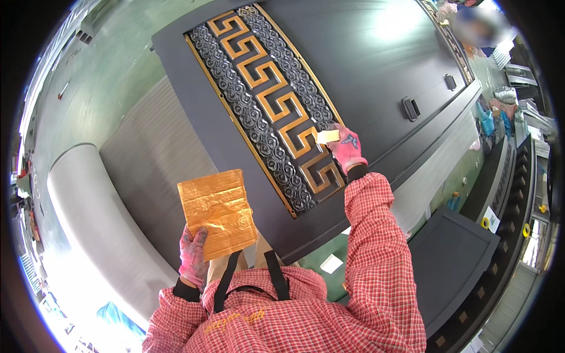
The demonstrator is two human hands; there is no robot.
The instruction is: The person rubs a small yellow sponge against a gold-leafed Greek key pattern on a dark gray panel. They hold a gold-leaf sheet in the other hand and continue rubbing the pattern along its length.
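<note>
My left hand (193, 257), in a pink glove, grips the lower edge of a square flat board (218, 200) coated in shiny gold paint. My right hand (349, 148), also gloved in pink, pinches a pale yellow sponge (328, 137). That sponge is at the raised key-pattern strip (268, 98) on a large dark grey door panel (376, 70). Most of the strip is bright gold; its end nearest me looks duller and browner. Silvery black rosette borders (244, 106) run along both sides, with thin gold edging outside them.
A large roll of grey sheet (100, 194) lies at the left. Black handles (410, 109) stick up from the panel. Another person (479, 29) is at the far right corner. A smaller dark panel (453, 259) lies at lower right, and a white scrap (331, 263) is on the green floor.
</note>
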